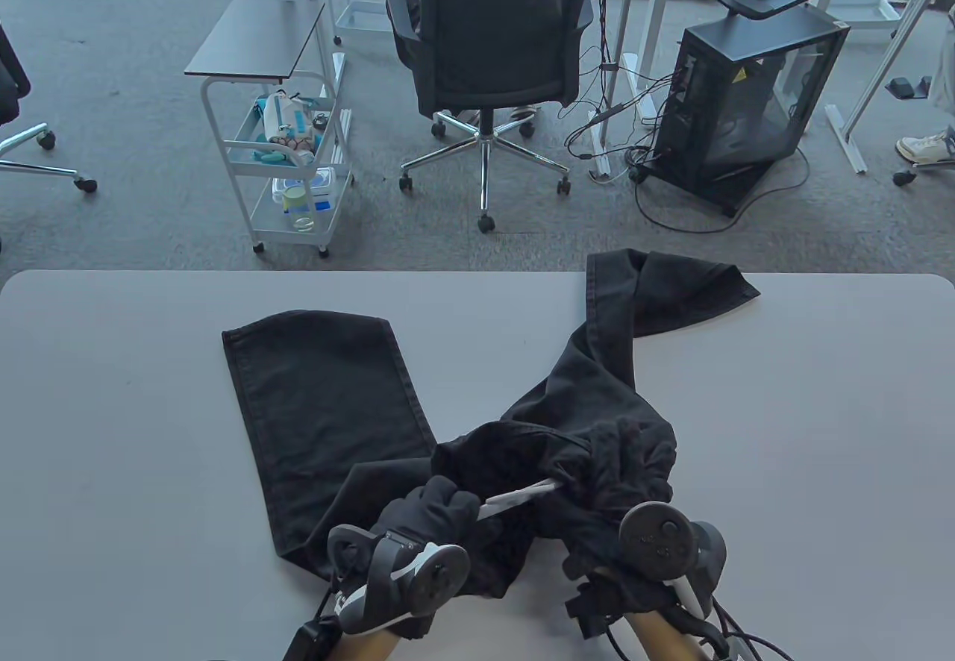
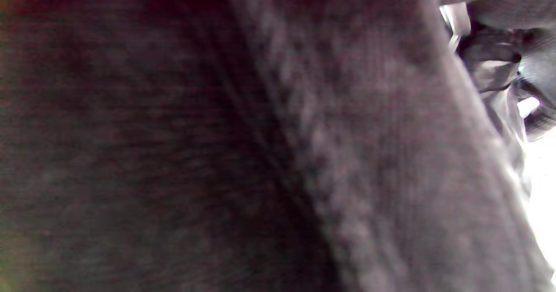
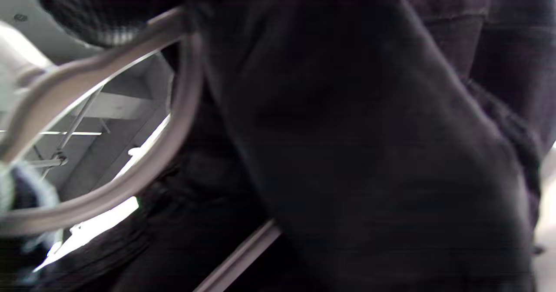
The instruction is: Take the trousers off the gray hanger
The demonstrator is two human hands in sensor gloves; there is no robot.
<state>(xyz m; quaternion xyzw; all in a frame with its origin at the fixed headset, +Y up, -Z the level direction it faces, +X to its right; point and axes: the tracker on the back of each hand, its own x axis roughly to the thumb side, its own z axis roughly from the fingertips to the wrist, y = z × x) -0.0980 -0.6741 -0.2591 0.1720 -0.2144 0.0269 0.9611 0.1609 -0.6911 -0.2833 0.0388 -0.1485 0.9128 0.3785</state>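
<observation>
Black trousers (image 1: 328,392) lie on the grey table (image 1: 112,407), one leg toward the far left, the other (image 1: 671,288) toward the far right, and the waist bunched near me. My left hand (image 1: 436,508) grips a bar of the gray hanger (image 1: 518,497), which sticks out of the bunched cloth. My right hand (image 1: 634,467) is sunk in the bunched waist and grips the cloth; the tracker hides most of it. In the right wrist view the hanger's loop (image 3: 178,122) and a bar (image 3: 243,253) show beside dark cloth (image 3: 369,153). Trouser cloth (image 2: 217,153) fills the left wrist view.
Beyond the table's far edge stand a white cart (image 1: 287,154), an office chair (image 1: 496,42) and a computer tower (image 1: 746,109) with cables on the carpet. Bare tabletop lies to the left and right (image 1: 821,430) of the trousers.
</observation>
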